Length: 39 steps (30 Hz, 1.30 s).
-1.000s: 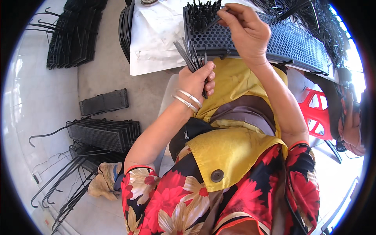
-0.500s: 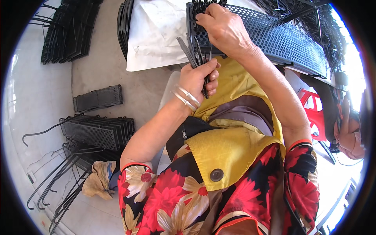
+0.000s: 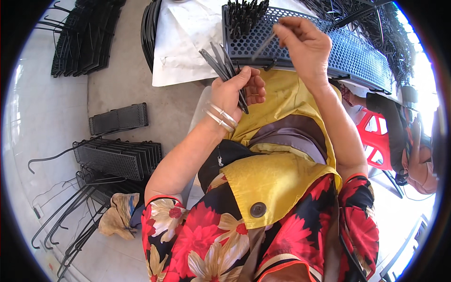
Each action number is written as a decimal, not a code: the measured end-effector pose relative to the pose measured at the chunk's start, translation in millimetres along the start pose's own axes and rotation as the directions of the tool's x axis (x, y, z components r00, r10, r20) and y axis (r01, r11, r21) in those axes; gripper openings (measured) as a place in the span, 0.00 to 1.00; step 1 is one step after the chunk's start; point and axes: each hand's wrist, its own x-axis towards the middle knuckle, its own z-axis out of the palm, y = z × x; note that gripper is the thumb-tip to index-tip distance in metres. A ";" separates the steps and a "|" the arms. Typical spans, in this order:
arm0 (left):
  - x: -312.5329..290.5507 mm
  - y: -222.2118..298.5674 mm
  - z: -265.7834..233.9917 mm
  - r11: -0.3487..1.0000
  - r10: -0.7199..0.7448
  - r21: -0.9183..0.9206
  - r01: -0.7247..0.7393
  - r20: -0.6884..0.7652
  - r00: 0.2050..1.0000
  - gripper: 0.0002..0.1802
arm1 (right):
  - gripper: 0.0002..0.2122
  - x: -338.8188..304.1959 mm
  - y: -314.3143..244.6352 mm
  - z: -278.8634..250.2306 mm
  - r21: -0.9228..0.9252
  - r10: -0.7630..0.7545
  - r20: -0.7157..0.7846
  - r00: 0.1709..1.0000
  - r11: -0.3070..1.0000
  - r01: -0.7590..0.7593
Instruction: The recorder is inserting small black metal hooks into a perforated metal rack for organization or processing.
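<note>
My left hand is closed around a small bundle of thin dark strips, which fan out above the thumb and poke out below the palm. Higher up and to the right, my right hand pinches one slender strip, blurred by motion, that slants down to the left. Beneath that strip lies a long black perforated metal tray. Many dark strips stand bunched at the tray's left end, their tips upward. The right fingers are apart from that bunch.
White sheeting covers the table left of the tray. A heap of dark strips lies at the upper right. Perforated black racks are stacked on the floor at left. A red stool and another person are at right.
My right hand has come away from the standing bunch, moving right and down, with a single strip now showing in its fingers. The strips in my left hand have tilted further left.
</note>
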 end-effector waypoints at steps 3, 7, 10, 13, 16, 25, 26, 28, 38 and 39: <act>-1.1 -1.0 2.5 0.999 -0.030 0.025 0.029 0.013 0.999 0.13 | 0.06 15.1 9.1 5.0 -0.091 -0.259 -0.084 0.962 0.964 0.252; -2.5 -2.2 1.0 0.998 -0.053 0.019 0.053 0.003 0.999 0.13 | 0.06 17.2 -5.2 19.6 -0.388 -0.528 -0.085 0.845 0.799 0.460; -2.3 -3.3 1.8 0.998 -0.058 0.000 0.058 0.030 0.998 0.13 | 0.05 22.5 5.1 21.0 -0.432 -0.692 0.044 0.721 0.637 0.638; -3.2 -2.3 4.3 0.997 -0.071 0.000 0.071 0.046 0.996 0.13 | 0.06 27.2 21.5 19.5 -0.433 -0.767 0.277 0.578 0.438 0.788; -4.0 -1.9 2.3 0.998 -0.068 -0.010 0.068 0.055 0.996 0.14 | 0.06 18.1 19.7 22.7 -0.440 -0.653 0.442 0.615 0.440 0.783; -2.4 -0.7 4.4 0.997 -0.071 0.047 0.065 0.143 0.987 0.12 | 0.09 -6.1 -14.2 14.9 -0.098 0.041 0.492 0.870 0.995 0.009; -3.1 0.0 4.5 0.996 -0.079 0.056 0.070 0.179 0.981 0.12 | 0.08 -6.5 -17.3 13.2 -0.049 0.137 0.512 0.848 0.990 -0.130; -3.5 1.4 3.8 0.995 -0.085 0.070 0.072 0.215 0.973 0.12 | 0.07 -6.1 -13.6 8.7 -0.030 0.149 0.487 0.861 0.988 -0.154; 2.6 -1.4 -4.0 0.997 0.033 0.070 -0.037 0.049 0.998 0.11 | 0.04 -2.0 5.8 -10.6 0.203 0.192 0.067 0.979 0.958 -0.201; 2.3 -2.4 -4.1 0.996 0.031 0.079 -0.033 0.035 0.999 0.11 | 0.04 -0.3 4.5 -9.5 0.203 0.191 0.067 0.979 0.958 -0.201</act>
